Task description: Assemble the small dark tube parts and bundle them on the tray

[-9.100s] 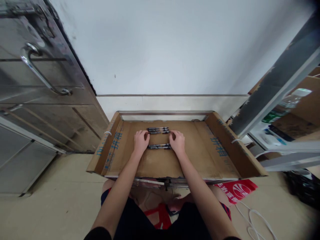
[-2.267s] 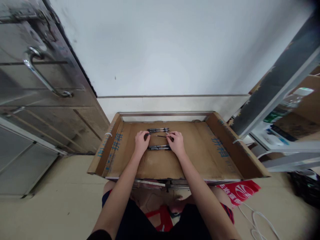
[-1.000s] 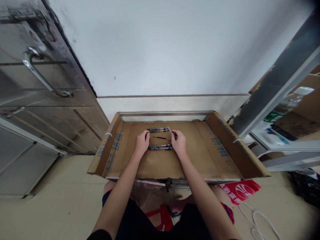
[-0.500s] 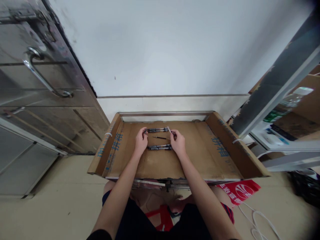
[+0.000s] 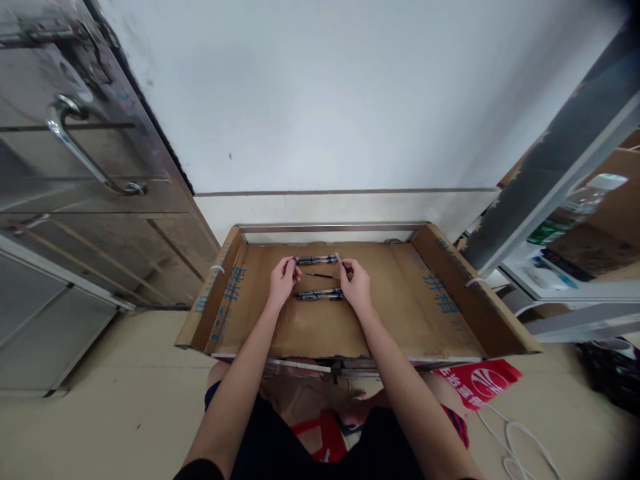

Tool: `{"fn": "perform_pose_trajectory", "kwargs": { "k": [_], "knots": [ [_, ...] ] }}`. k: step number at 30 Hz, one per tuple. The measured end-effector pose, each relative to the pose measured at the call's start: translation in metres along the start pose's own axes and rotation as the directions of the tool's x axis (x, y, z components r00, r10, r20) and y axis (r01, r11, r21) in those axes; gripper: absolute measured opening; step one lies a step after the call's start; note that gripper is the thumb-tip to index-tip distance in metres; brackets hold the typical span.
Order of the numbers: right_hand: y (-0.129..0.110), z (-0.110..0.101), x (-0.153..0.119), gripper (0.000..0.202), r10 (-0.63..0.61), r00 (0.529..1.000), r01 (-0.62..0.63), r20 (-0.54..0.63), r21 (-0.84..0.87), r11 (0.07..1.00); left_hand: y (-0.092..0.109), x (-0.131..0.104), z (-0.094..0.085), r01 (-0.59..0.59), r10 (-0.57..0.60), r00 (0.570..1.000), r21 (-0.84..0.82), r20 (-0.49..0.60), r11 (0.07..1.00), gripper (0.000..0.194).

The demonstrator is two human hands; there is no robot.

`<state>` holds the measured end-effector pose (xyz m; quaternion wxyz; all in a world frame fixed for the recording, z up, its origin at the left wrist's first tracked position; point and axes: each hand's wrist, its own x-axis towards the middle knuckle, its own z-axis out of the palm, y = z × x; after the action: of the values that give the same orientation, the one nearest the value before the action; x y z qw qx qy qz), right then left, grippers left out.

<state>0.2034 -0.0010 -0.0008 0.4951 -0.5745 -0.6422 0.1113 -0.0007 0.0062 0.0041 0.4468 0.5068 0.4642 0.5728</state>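
My left hand [image 5: 283, 283] is closed in a pinch beside the left ends of the pens; whatever its fingertips hold is too small and dark to make out. My right hand [image 5: 356, 283] grips a pale, clear pen barrel [image 5: 339, 259], tilted upward between thumb and fingers. Between the hands lies a thin dark refill [image 5: 319, 275] on the cardboard. Beyond it rests a row of black-and-clear pens [image 5: 316, 259]. Closer to me lies a second group of similar pens [image 5: 319, 294], its right end near my right hand.
A shallow cardboard tray [image 5: 400, 333] with raised sides holds everything. Behind it stands a white wall [image 5: 320, 120]. A metal door with a handle [image 5: 95, 157] is at left; a shelf with a plastic bottle [image 5: 570, 210] is at right. A red printed sheet [image 5: 483, 383] hangs below the tray.
My left hand's fingers have shifted and turned slightly, with the fingertips now closer together. The right hand stays almost in place, the clear barrel still in it. The pens have hardly moved.
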Motion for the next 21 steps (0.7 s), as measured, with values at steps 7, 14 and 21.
{"fn": "perform_pose_trajectory", "kwargs": {
  "k": [7, 14, 21],
  "knots": [
    [0.002, 0.001, 0.0, 0.019, -0.003, 0.999, 0.002, -0.043, -0.011, 1.0, -0.009, 0.004, 0.001, 0.052, -0.05, 0.998, -0.072, 0.032, 0.996, 0.031],
    [0.001, 0.0, 0.0, 0.019, 0.004, 0.999, -0.004, -0.032, -0.002, 1.0, -0.013, 0.005, 0.001, -0.008, 0.01, 0.999, -0.054, 0.038, 0.998, 0.037],
    [0.002, 0.001, 0.0, 0.018, 0.0, 1.0, -0.001, -0.025, -0.002, 1.0, -0.014, 0.004, 0.0, -0.03, 0.03, 1.0, -0.012, 0.004, 0.999, 0.032]
  ]
}}
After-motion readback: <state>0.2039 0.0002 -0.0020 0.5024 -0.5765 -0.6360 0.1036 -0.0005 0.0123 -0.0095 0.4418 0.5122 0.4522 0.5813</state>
